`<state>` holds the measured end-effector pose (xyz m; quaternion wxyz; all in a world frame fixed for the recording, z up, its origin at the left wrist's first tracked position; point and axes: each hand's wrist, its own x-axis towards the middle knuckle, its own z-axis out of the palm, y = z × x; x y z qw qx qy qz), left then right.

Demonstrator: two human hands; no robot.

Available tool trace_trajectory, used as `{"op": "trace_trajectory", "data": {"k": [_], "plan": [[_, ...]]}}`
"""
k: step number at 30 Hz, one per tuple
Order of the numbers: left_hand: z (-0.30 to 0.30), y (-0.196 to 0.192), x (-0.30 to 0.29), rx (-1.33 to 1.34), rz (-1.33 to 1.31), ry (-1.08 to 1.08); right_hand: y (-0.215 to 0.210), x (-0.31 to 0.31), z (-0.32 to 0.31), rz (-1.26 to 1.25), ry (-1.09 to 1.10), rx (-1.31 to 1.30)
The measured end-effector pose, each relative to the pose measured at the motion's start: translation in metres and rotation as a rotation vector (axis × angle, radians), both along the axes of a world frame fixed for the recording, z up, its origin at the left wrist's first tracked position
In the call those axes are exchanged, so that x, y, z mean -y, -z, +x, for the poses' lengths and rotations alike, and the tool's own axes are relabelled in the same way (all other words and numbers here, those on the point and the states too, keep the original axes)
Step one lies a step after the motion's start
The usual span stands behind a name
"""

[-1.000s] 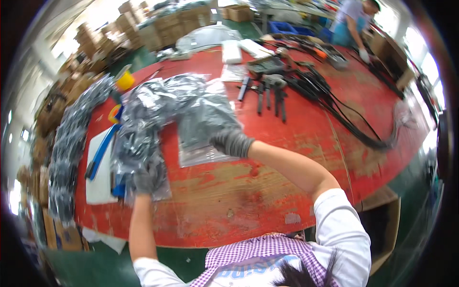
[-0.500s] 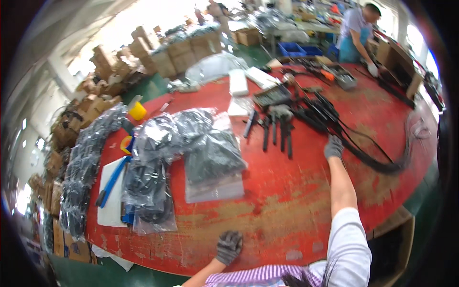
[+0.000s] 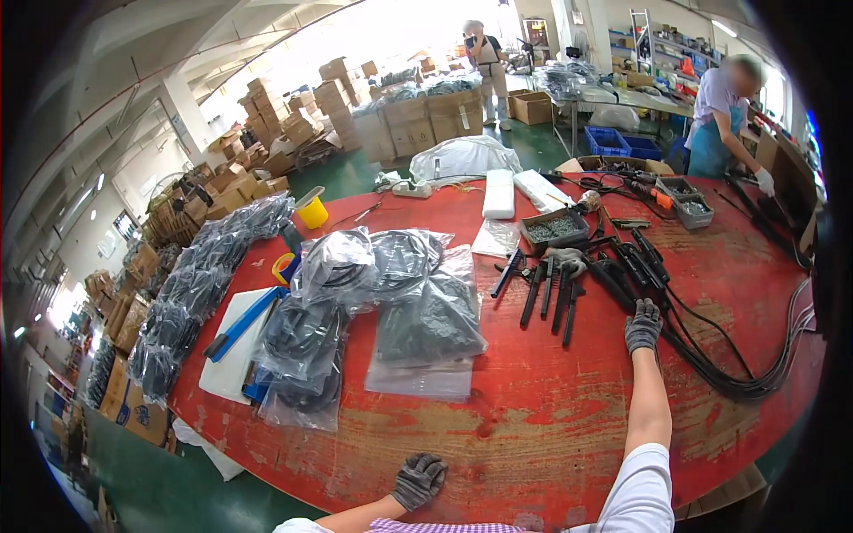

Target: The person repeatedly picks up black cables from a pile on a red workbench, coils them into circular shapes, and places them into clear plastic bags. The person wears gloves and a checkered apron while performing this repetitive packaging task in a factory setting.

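Note:
My right hand (image 3: pixel 643 327), in a grey glove, reaches forward with bent fingers closed at the near side of a bundle of black cables (image 3: pixel 702 377); its palm side is hidden. Beyond its fingertips lie black handle-like tubes (image 3: pixel 641 265) joined to the cables. My left hand (image 3: pixel 419 481), gloved too, rests near the table's front edge with fingers curled in and nothing visible in them. Left of the right hand lie several short black rods (image 3: pixel 558 298). Clear bags of coiled black cable (image 3: pixel 338 266) and a flatter bag of dark parts (image 3: pixel 428 324) lie left of centre.
On the red table (image 3: pixel 533 417) are a bin of small metal parts (image 3: pixel 555 229), white boxes (image 3: pixel 499 194), a yellow cup (image 3: pixel 312 211), a blue-handled tool (image 3: pixel 240 324) and a row of bagged cables (image 3: pixel 191 293). A co-worker (image 3: pixel 718 115) stands at the far right.
The view has tilted up, showing more of the room, and everything sits lower in it. My right hand stays beside the cables; my left hand stays by the front edge.

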<state>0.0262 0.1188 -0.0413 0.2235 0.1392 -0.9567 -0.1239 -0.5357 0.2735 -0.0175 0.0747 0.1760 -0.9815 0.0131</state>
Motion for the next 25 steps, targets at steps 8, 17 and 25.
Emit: {"op": "trace_trajectory", "data": {"k": [8, 17, 25], "plan": [[0.002, 0.004, 0.002, -0.031, -0.012, 0.002, -0.046, 0.029, 0.007, 0.142, 0.095, 0.310], [-0.003, 0.002, 0.004, -0.070, 0.006, 0.023, 0.088, -0.011, -0.038, 0.014, -0.425, 0.391], [0.006, 0.004, 0.005, 0.009, 0.068, -0.013, 0.046, -0.072, 0.153, -0.007, -0.286, 0.510]]}}
